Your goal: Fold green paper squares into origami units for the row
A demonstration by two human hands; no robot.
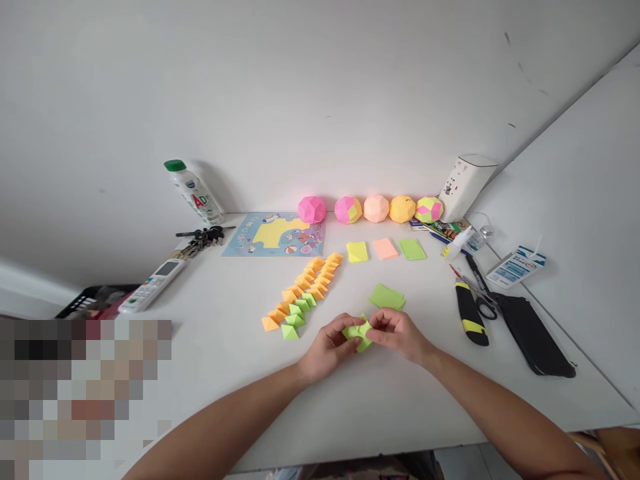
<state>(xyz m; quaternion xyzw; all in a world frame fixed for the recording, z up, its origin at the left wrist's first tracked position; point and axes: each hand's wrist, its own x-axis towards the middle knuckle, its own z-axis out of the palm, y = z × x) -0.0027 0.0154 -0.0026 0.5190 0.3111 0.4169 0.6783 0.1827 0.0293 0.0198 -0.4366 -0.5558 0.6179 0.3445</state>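
Head view: left hand and right hand both pinch the folded green paper, loose green sheets just beyond the right hand's far side.

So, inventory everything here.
Paper balls: five, mixed, back
Paper stacks: three, mixed, centre
Folded papers: many, orange, green, centre
Loose papers: several, green, centre
Held paper: one, green, centre
Printed sheet: one, blue, back
Bottle, remote: one each, white, left
Keys: bunch, dark, left
Basket: one, black, left
Container, glue bottle, box: one each, whitish, right
Utility knife, scissors, marker, pouch: one each, blackish, right
Jar: one, clear, right
Leaflets: several, multicoloured, right
Table: one, white, beneath
Left hand, right hand: two, bare, centre
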